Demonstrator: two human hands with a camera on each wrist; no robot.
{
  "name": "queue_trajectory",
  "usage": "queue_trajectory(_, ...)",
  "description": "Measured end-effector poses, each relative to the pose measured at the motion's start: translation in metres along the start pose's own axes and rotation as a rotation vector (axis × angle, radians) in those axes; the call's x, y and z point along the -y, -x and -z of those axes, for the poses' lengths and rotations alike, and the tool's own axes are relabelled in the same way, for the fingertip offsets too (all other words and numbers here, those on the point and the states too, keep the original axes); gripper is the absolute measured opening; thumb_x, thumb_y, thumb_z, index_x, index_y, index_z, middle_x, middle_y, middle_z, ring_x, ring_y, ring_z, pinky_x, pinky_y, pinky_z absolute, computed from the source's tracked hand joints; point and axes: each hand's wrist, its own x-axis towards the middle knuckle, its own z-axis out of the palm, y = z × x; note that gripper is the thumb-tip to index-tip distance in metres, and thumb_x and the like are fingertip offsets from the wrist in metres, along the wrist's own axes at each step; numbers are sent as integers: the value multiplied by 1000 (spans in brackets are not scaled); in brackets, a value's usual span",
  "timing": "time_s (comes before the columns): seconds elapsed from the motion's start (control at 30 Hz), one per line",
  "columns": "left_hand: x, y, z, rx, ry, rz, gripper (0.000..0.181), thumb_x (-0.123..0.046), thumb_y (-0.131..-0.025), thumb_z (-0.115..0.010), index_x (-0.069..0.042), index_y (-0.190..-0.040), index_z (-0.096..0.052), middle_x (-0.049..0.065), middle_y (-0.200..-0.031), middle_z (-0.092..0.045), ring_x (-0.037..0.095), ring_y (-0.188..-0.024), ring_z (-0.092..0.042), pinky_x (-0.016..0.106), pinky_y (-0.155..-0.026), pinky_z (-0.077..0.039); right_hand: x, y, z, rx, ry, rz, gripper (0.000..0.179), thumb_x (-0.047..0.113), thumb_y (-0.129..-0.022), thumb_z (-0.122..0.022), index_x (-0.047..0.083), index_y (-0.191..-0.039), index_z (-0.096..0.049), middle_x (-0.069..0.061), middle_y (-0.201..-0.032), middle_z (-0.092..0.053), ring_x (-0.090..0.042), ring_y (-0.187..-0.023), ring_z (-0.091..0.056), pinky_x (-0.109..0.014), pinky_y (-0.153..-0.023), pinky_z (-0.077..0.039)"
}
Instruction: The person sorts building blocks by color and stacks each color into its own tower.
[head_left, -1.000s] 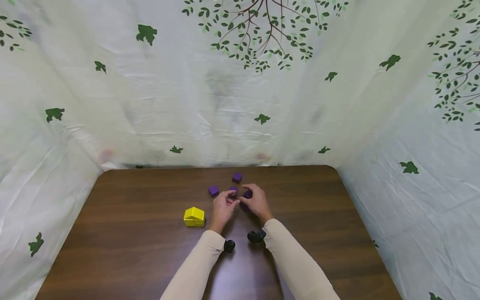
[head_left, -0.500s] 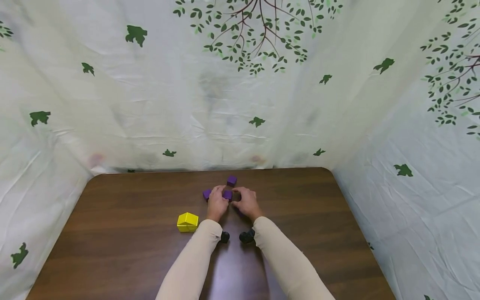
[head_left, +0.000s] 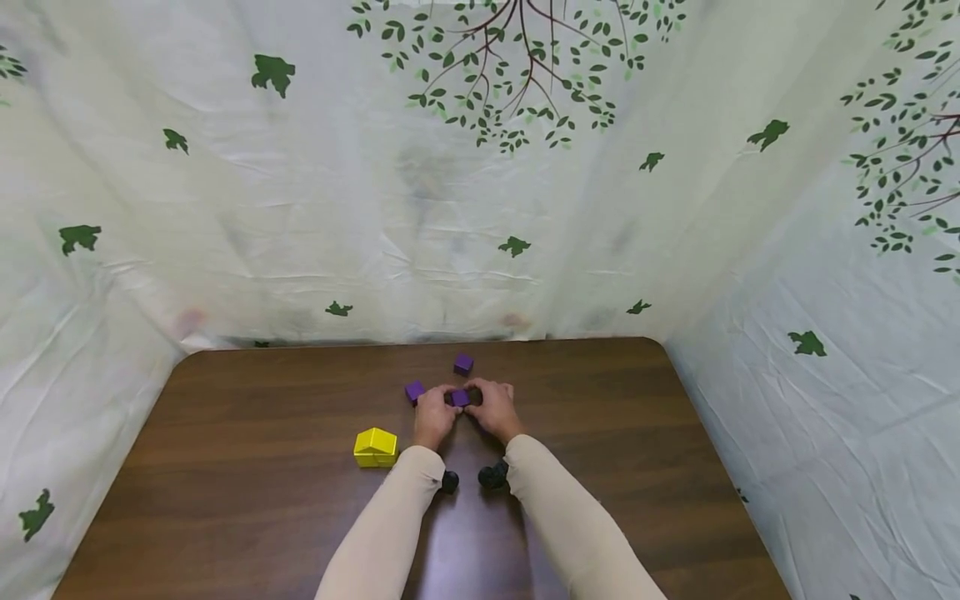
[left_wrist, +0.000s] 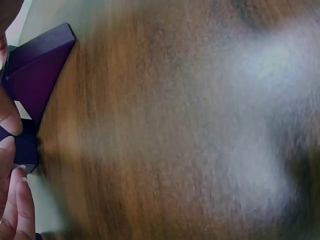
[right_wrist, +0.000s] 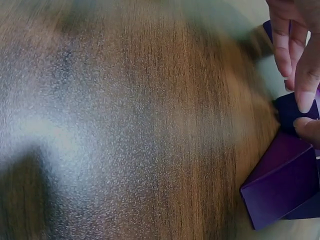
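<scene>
A small purple cube point(head_left: 460, 398) sits between my two hands at mid-table in the head view. My left hand point(head_left: 433, 418) pinches it from the left with curled thumb and fingers, and my right hand point(head_left: 495, 410) curls in from the right. Both wrist views show a purple wedge-shaped block point(right_wrist: 282, 175) beside the cube, on the right hand's side. The right thumb point(right_wrist: 307, 127) overlaps the seam between cube and wedge. From above, the right hand hides most of the wedge.
Two more purple cubes lie nearby, one point(head_left: 414, 392) just left of the left hand and one point(head_left: 463, 364) farther back. A yellow house-shaped block point(head_left: 376, 447) stands beside the left wrist. The brown table point(head_left: 247, 467) ends at a leaf-printed cloth wall point(head_left: 435, 250).
My left hand has shifted left round the middle cube, and the right hand has closed in on its other side. The cube is slightly nearer than half a second ago. The head view tilted slightly.
</scene>
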Motion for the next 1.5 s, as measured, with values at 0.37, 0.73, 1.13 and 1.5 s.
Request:
queue_trajectory(0.37, -16, 16, 12, -47, 92, -68, 34, 3, -78, -76, 3, -111, -68, 18, -95, -69, 27, -81, -66, 41, -76, -53, 2, 14, 12, -98, -84, 108, 31, 7, -79, -78, 4, -108, -66, -11, -109, -69, -30, -104, -61, -50, -103, -24)
queue_trajectory(0.73, -22, 49, 25, -80, 86, -214, 39, 4, -79, -75, 1, -117, -65, 18, -108, -67, 33, -93, -65, 46, -85, -51, 10, 51, 10, -233, -452, 76, 33, -2, -76, -78, 2, -107, -69, -16, -102, -69, -32, -98, -65, -46, -88, -50)
queue_trajectory(1.13, 0, 89, 22, -67, 185, -211, 41, 4, -80, -74, 3, -119, -64, 18, -113, -66, 33, -97, -67, 45, -85, -52, 15, 90, -15, -243, -584, 35, 35, 0, -74, -80, 1, -108, -70, -17, -102, -70, -31, -89, -68, -40, -76, -55)
queue_trajectory(1.5, 26, 110, 18, -62, 194, -246, 42, 14, -77, -70, 8, -118, -63, 21, -111, -64, 33, -94, -65, 43, -84, -52, 17, 105, -47, -250, -599, 54, 35, -1, -72, -81, -2, -104, -69, -16, -93, -72, -28, -81, -69, -34, -73, -55)
